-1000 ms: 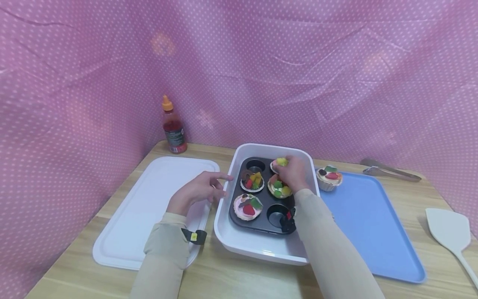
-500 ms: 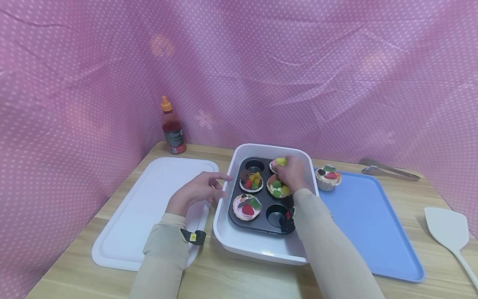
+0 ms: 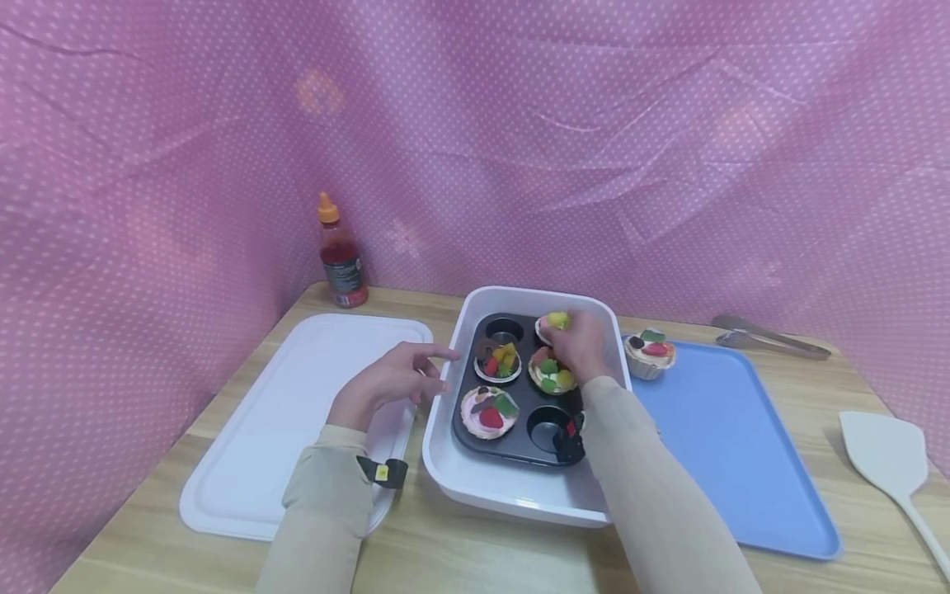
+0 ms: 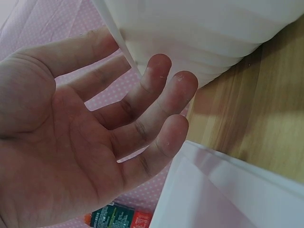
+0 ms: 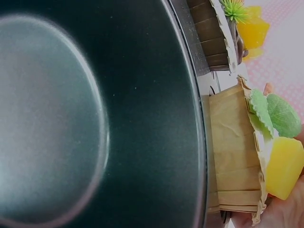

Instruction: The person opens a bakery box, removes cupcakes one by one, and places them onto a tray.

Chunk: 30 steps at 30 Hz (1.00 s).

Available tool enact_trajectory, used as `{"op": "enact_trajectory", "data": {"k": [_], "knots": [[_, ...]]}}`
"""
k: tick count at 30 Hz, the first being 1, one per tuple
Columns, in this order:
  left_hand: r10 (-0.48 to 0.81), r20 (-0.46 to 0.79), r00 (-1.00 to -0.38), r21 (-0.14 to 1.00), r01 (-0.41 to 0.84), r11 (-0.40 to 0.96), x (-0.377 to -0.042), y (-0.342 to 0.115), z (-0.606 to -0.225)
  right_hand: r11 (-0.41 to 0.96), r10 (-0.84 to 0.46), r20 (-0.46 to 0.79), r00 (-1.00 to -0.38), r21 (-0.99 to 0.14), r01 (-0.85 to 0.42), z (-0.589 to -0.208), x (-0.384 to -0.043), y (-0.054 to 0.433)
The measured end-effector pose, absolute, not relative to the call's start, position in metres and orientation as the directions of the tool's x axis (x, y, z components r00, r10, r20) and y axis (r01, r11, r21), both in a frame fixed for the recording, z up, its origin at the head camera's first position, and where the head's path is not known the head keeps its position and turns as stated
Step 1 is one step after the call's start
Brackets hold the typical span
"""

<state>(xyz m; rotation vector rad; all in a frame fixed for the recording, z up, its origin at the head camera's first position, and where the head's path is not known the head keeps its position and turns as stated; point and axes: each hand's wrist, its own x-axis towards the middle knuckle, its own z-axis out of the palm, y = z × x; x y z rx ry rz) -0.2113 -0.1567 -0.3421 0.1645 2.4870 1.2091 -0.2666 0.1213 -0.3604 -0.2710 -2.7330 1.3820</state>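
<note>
In the head view, a white tub [image 3: 438,458] holds a dark muffin tin [image 3: 493,447]. My right hand [image 3: 582,345] reaches into it and pinches a fruit tart [image 3: 550,327] with yellow topping at the back right cup; the fingertips are partly hidden. Other tarts sit in the tin: one with green and yellow fruit [image 3: 551,373], one with orange fruit [image 3: 499,363], and one with pink cream [image 3: 490,414]. Beside the tub's left wall, my left hand [image 3: 393,378] has its fingers loosely bent, fingertips at the rim. The left wrist view shows its palm uncovered, holding nothing.
A white tray [image 3: 297,412] lies left of the tub, a blue tray [image 3: 735,445] right of it. Another tart [image 3: 649,356] stands on the blue tray's corner. Tongs [image 3: 775,338], a white spatula [image 3: 886,454] and a sauce bottle [image 3: 344,260] are farther out. A pink dotted cloth [image 3: 475,148] hangs behind.
</note>
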Motion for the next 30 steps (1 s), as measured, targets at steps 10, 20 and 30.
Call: {"op": "enact_trajectory", "data": {"k": [10,20,30], "knots": [[0.266,-0.272,-0.925,0.786,-0.054,0.617,-0.211,-0.158,-0.343,0.580,0.195,-0.003,-0.981,-0.806,0.118,-0.362,-0.268,0.120],[0.264,-0.271,-0.926,0.786,-0.055,0.616,-0.212,-0.157,-0.344,0.595,0.207,0.032,-0.978,-0.798,0.100,-0.360,-0.264,0.125],[0.258,-0.278,-0.925,0.785,-0.064,0.616,-0.211,-0.156,-0.343,0.545,0.221,0.001,-0.975,-0.830,0.123,-0.351,-0.261,0.129]]}}
